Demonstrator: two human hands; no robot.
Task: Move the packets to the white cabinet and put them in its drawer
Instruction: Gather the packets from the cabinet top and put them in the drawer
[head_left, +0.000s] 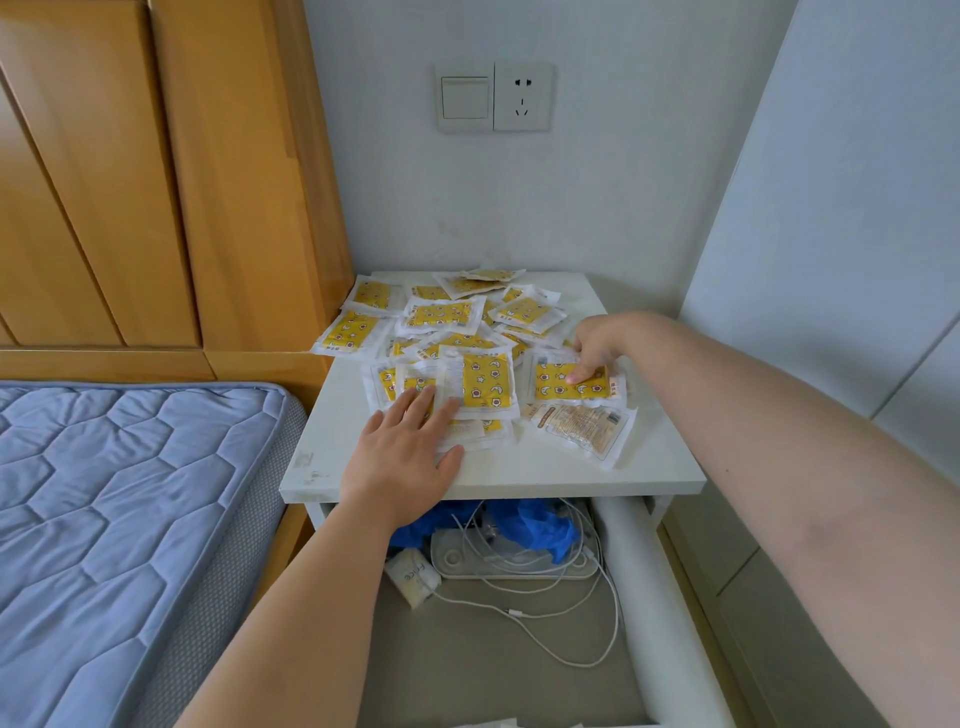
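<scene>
Head view.

Item: packets (452, 317), many, yellow-printed, strewn overlapping across the top of the white cabinet (519, 473); none yet in the drawer (639, 597).

Item: drawer, pulled open beneath the top, holding cables (511, 613) and a blue bag (535, 525). I judged it stood open to receive the packets.

Item: left hand (405, 452), forearm reaching up from below, palm down, fingers straight and laid flat on the near-left packets, gripping nothing. I judged it set there to pin or rake that heap together.

Item: right hand (602, 343), arm coming in from the right, wrist bent, fingers curved down onto one yellow packet (550, 384) at the pile's right edge, one fingertip pressing its face. Whether the thumb had it pinched, I could not tell.

Item: pale packet (582, 431), plain side up, just in front of that one, untouched.
</scene>
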